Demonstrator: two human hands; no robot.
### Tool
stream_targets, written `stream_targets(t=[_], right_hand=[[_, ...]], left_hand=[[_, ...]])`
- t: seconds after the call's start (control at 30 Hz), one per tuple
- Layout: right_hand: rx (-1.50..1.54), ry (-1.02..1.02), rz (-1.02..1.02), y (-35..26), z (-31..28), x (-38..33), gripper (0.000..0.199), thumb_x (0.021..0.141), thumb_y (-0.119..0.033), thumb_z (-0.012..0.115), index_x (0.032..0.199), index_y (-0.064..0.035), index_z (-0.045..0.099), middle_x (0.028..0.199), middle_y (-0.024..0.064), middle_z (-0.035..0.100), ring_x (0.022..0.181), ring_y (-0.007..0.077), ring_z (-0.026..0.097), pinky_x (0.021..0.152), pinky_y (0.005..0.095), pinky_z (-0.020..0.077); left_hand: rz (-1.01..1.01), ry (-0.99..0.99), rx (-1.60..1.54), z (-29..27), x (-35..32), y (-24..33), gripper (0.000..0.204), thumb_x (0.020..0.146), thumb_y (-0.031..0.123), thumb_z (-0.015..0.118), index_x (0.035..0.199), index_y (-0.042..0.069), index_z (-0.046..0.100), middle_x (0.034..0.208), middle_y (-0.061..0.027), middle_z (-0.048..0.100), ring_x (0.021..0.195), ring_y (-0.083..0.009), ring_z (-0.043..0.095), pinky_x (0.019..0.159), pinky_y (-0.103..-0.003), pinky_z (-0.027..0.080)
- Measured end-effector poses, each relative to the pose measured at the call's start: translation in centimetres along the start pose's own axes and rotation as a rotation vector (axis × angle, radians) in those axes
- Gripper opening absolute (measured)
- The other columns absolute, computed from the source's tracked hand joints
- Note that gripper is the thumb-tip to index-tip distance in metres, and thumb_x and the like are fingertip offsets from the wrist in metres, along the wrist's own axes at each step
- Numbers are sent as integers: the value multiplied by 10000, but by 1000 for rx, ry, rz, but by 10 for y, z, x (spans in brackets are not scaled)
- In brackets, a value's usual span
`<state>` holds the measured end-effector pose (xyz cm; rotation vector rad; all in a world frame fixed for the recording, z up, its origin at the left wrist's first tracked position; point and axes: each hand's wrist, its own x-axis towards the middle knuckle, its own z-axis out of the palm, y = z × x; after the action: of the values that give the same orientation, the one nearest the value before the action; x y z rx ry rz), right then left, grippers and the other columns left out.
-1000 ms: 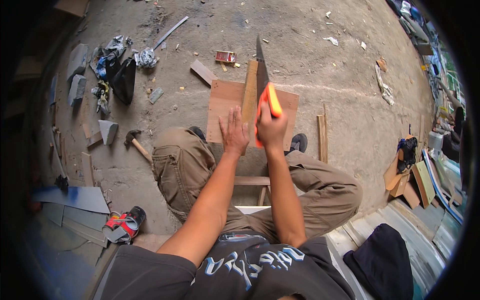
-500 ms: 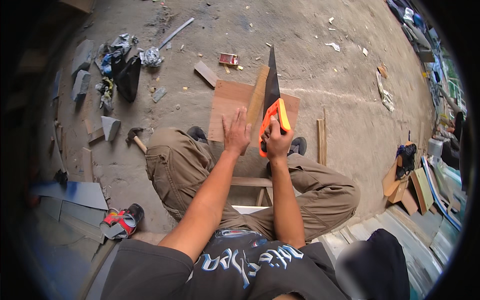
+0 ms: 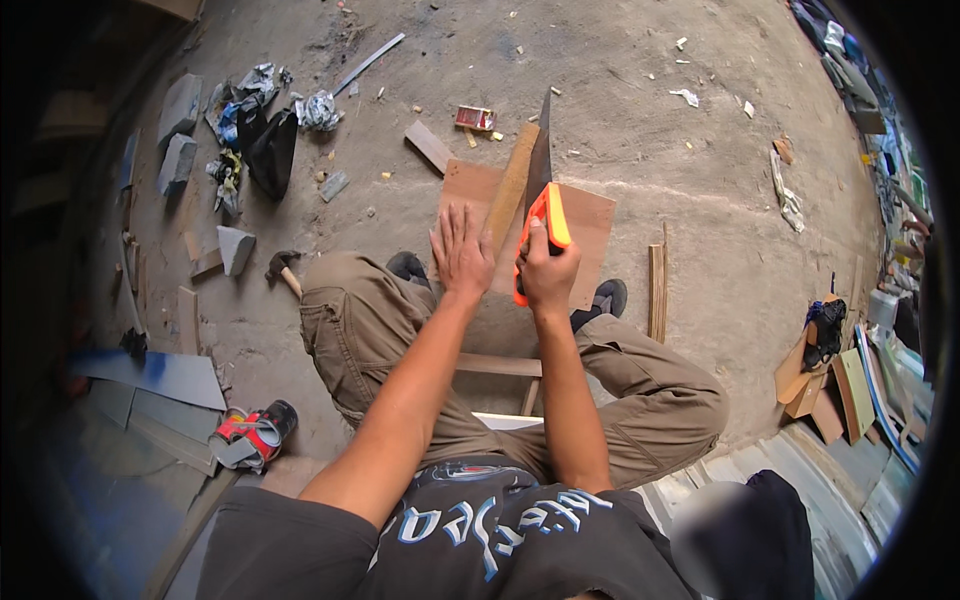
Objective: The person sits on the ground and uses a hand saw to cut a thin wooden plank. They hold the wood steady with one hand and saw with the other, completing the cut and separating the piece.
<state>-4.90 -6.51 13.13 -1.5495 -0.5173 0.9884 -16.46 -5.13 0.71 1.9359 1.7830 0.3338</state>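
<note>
My right hand (image 3: 548, 268) grips the orange-and-black handle of a handsaw (image 3: 538, 165), its dark blade pointing away from me. The blade stands nearly edge-on alongside a narrow wooden strip (image 3: 512, 178), over a thin brown wooden board (image 3: 585, 225). Whether its teeth touch the board cannot be made out. My left hand (image 3: 463, 252) lies flat on the board, fingers spread, its thumb side against the near end of the strip. The board lies across in front of my feet, between my bent knees.
A hammer (image 3: 285, 272) lies beside my left knee, with an opened red can (image 3: 255, 435) nearer me. Concrete blocks (image 3: 180, 105) and a black plastic bag (image 3: 268, 150) are at far left. Wooden strips (image 3: 657, 290) lie right of my foot; cardboard pieces (image 3: 800, 380) lean farther right.
The view has shifted slightly, moving the floor rightward in the picture. The saw has come left against the strip and turned more edge-on. My left fingers are spread wider.
</note>
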Motion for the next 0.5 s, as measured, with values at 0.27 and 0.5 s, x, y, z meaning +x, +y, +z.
stream_targets(t=[0.27,0.5], right_hand=[[-22,16,-52,14,11,-12,228,959,-127,598,800,36,585,622,10,550,586,70,498,518,280,402],[37,11,104,-32,2,-80,264,980,-163,589,771,-5,561,608,-22,518,560,45,458,489,263,355]], left_hand=[[64,-53,85,-6,-2,4,655,998,413,397,1569,120,265,1651,-170,114,1529,-354,65,1170,-633,-23],[39,-54,107,-3,-3,3,625,1000,409,401,1570,180,285,1654,-165,103,1532,-344,59,1168,-641,-19]])
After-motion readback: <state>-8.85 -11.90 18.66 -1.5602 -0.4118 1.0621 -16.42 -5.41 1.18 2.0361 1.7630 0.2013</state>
